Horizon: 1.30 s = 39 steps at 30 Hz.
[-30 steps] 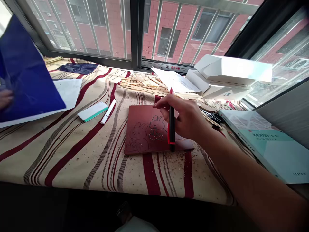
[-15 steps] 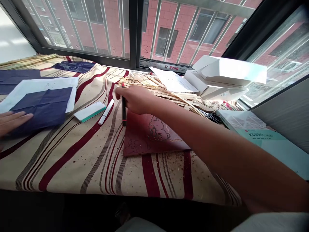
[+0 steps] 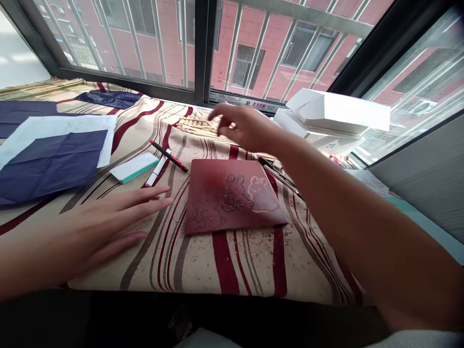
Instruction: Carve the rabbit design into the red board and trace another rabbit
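My left hand hovers over the striped cloth with its fingers stretched and spread, holding nothing. My right hand is above the pile of thin wooden strips by the window, its curved fingers apart and no object visible in them. Between my arms lies a dark red board with outlined bear-like figures, one of them pale. To its left a black and red pen rests across a white marker. Beside these is a white and green box-like piece.
Dark blue sheets and white paper lie at the left. A white box stands by the window at the right, and a pale green book is partly behind my right arm. Crumbs dot the striped cloth.
My right hand has let go of the pen, which now lies by the marker, and has moved right over the wooden strips. My left hand has come right from the blue sheet.
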### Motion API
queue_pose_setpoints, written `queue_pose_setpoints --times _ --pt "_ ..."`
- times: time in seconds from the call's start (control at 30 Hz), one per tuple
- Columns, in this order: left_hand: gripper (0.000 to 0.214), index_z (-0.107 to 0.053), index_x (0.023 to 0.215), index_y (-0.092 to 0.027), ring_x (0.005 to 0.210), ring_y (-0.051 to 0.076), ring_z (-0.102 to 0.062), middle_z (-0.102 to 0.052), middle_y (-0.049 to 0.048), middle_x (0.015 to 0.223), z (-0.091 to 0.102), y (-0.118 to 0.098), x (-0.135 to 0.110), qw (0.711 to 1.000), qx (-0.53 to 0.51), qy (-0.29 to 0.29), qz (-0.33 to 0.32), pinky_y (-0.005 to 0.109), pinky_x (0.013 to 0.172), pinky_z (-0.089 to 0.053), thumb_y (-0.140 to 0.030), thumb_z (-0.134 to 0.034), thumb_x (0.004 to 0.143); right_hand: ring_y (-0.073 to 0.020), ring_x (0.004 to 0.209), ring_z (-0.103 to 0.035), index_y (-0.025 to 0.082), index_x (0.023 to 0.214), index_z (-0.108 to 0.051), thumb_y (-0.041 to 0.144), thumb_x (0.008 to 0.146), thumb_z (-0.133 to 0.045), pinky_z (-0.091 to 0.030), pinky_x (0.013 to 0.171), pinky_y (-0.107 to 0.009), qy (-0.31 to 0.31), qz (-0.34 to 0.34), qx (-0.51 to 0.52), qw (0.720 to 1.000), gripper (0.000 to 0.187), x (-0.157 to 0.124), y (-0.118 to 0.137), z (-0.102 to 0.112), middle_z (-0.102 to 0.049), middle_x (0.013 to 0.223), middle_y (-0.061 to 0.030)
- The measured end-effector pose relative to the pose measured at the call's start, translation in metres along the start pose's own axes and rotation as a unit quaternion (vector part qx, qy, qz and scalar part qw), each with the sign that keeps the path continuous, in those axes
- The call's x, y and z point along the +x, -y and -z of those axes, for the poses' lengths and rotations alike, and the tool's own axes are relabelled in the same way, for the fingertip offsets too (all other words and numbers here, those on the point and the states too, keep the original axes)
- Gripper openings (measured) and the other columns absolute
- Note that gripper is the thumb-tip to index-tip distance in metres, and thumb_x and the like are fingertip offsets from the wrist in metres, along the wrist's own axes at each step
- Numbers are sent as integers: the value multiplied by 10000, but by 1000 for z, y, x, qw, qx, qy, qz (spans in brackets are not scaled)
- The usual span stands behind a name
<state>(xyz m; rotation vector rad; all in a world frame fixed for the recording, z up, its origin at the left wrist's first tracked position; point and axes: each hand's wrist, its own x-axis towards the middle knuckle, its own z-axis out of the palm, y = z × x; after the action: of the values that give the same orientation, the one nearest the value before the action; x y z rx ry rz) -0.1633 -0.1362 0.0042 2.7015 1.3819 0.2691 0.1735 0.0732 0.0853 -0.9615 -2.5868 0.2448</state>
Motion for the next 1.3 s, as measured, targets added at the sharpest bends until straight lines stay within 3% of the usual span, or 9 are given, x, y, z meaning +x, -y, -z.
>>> queue_pose_setpoints --times 0.17,0.33,0.53,0.67,0.8,0.87,0.97,1.03,1.3 --pt "619 -210 1794 -513 1676 351 -442 -219 -4 1913 -6 -1 62 996 6 46 -73 558 1301 -482 -559 -401 1206 -287 918 -737 194 1117 -746 249 918 -614 -585 886 -485 -72 -162 69 982 246 -93 -77 44 -811 995 -127" --pt "637 -285 1780 -509 1623 354 -521 -341 -1 1875 -16 -2 85 996 -12 26 -84 500 1236 -550 -652 -415 1174 -276 843 -724 204 1004 -726 348 920 -628 -556 818 -456 33 -253 26 967 194 -134 -86 41 -794 927 -114" --pt "628 -247 1770 -578 1557 326 -602 -392 -49 1849 -20 -12 81 992 -6 -5 -125 465 1235 -554 -665 -412 1170 -233 814 -685 223 943 -716 361 942 -657 -470 768 -369 133 -239 -48 961 150 -137 -74 23 -778 902 -66" --pt "543 -339 1763 -500 1528 253 -631 -519 -3 1778 -10 -13 88 987 -26 -4 -159 379 1223 -554 -434 -366 1224 -236 773 -635 228 918 -674 364 940 -667 -406 716 -356 144 -237 -74 958 138 -136 -74 14 -738 858 -62" --pt "541 -554 1675 -349 1351 308 -735 -621 94 1678 1 11 126 996 17 -13 -90 452 1133 -603 -406 -406 1157 -252 759 -602 238 863 -596 348 931 -674 -366 687 -362 143 -242 -93 955 151 -134 -74 9 -718 862 -76" --pt "590 -568 1661 -267 1383 347 -699 -596 134 1697 3 27 148 995 88 34 -34 500 1150 -584 -436 -449 1108 -262 787 -620 242 869 -587 371 959 -660 -385 704 -369 143 -241 -94 955 173 -135 -75 10 -729 887 -83" --pt "488 -774 1389 -263 1259 311 -735 -788 107 1416 5 49 168 988 125 85 -28 444 1123 -582 -477 -451 1093 -279 860 -661 243 918 -598 425 996 -646 -431 752 -381 134 -242 -93 957 205 -139 -79 12 -751 952 -95" --pt "516 -822 1267 -242 1184 302 -743 -819 112 1300 8 62 166 988 130 85 -19 419 1081 -591 -552 -446 1096 -289 915 -683 241 969 -611 443 988 -672 -458 780 -387 128 -243 -91 957 212 -141 -82 13 -765 1024 -105" --pt "829 -753 1393 -117 1417 264 -602 -755 88 1464 17 96 123 991 118 52 22 477 1311 -412 -592 -104 1193 -296 920 -678 231 1082 -648 416 975 -714 -460 770 -389 137 -255 -83 954 223 -141 -78 12 -763 1052 -118"
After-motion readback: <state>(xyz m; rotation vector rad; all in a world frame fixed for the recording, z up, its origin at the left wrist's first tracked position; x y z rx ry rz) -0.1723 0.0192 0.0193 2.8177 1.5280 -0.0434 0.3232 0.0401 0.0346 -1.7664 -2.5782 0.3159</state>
